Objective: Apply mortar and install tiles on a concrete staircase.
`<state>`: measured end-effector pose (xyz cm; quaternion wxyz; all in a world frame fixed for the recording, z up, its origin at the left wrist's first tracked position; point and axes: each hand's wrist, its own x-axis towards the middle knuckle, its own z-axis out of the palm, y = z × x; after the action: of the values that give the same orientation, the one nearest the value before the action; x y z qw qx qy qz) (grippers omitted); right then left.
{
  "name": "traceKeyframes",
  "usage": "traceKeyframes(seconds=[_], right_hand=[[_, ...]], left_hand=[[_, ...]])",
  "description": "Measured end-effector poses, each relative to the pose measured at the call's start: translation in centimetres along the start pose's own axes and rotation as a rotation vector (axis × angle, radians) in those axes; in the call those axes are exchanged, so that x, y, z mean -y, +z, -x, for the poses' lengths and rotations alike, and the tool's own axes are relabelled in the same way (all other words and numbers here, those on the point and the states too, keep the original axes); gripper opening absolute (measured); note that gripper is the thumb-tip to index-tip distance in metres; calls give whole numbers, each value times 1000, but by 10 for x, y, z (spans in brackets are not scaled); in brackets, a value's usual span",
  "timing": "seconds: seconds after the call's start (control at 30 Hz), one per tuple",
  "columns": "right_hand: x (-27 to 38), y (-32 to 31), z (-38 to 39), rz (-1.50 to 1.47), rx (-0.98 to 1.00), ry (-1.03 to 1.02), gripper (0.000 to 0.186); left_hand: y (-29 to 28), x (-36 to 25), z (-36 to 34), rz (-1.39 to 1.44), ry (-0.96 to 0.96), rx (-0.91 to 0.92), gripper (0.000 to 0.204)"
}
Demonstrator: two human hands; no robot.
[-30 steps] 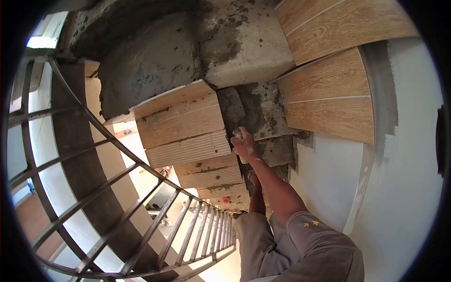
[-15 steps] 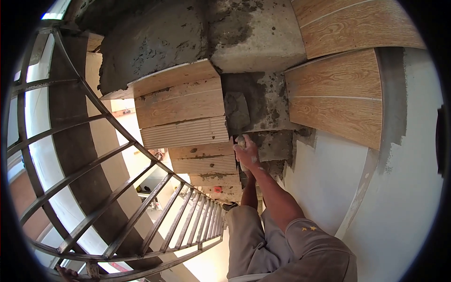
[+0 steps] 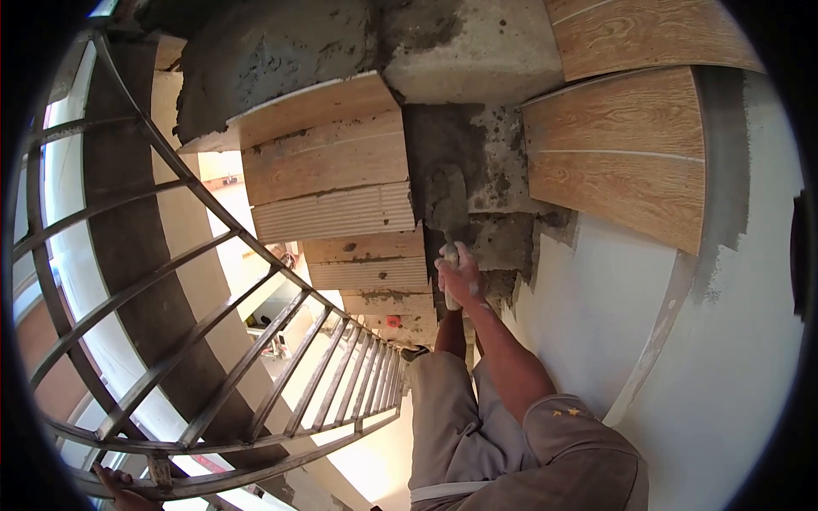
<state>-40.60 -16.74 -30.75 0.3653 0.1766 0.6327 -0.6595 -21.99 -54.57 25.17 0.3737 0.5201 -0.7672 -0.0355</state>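
Note:
My right hand [image 3: 460, 277] is closed around the handle of a trowel [image 3: 449, 198]. Its blade is coated in grey mortar and lies against the wet mortar [image 3: 426, 136] on the step's bare face, just right of the tiled steps. At the lower left edge my left hand [image 3: 123, 491] is partly in view, its fingers bent over the outer bar of the metal railing [image 3: 290, 443]. Wood-look tiles [image 3: 328, 170] with ribbed edges cover the steps beside the trowel, and a thick mortar bed [image 3: 273, 64] spreads over the step above.
More wood-look tiles [image 3: 618, 157] are fixed along the right wall [image 3: 613, 272], with a grey mortar strip beside them. The railing curves down the left side of the stairs. Rough bare concrete [image 3: 477, 43] shows at the top. A small red object [image 3: 393, 321] lies on a lower step.
The trowel has shifted right and slightly toward me, its blade now looking narrower as it turns. More of my left hand shows at the railing. The whole view has shifted a little.

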Motion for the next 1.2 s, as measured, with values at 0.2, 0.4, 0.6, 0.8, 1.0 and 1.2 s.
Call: traceKeyframes(seconds=[0.2, 0.4, 0.6, 0.8, 1.0, 1.2], right_hand=[[13, 10, -12, -38, 110, 49, 17], [49, -22, -5, -87, 69, 16, 26], [80, -52, 20, 68, 1, -39, 29], [150, -26, 65, 49, 44, -139, 36], [274, 98, 114, -147, 125, -468, 54], [349, 221, 97, -102, 141, -707, 49]], left_hand=[[-50, 85, -52, 77, -138, 57, 32], [-59, 92, -48, 0, -197, 16, 36], [-52, 84, -44, 60, -218, -17, 31], [-22, 85, -22, 173, -291, -1, 24], [-25, 68, -18, 125, -248, -14, 30], [-16, 27, -11, 135, -221, 32, 44]])
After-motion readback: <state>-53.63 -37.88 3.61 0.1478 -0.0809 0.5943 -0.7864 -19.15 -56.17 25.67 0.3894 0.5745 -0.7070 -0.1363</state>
